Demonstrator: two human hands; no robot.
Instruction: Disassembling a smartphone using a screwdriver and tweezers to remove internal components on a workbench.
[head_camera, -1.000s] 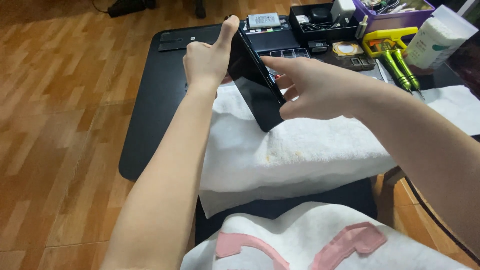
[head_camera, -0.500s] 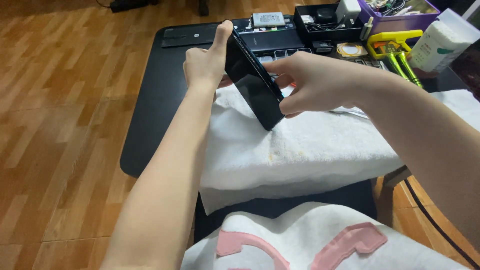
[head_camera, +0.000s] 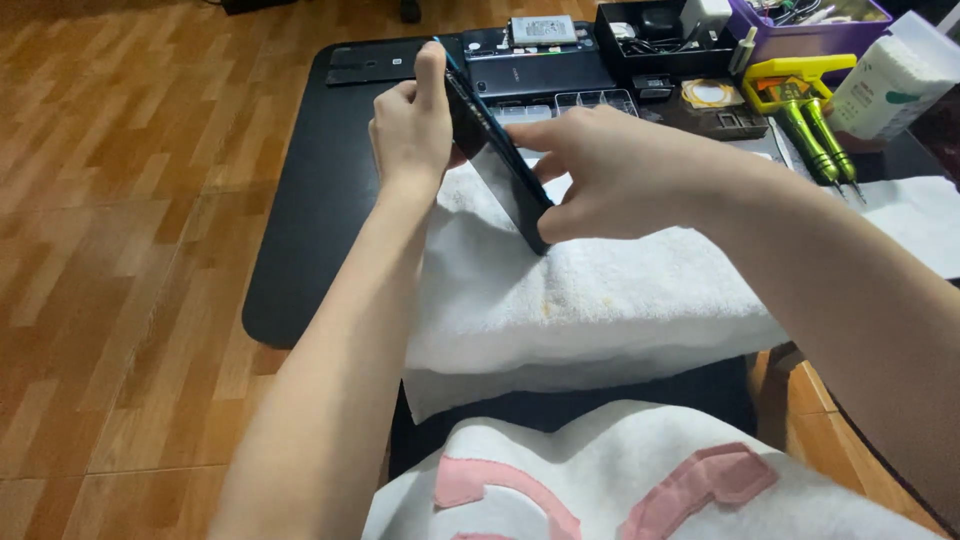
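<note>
Standing phone (head_camera: 497, 165) edgewise between both hands

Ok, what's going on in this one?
A person holds a flat black device, like a phone or tablet, tilted on edge with both hands. The left hand grips its upper end; the right hand holds the lower side, with its bottom corner on a folded white towel. Green screwdrivers and parts trays lie behind on the black table.
</note>
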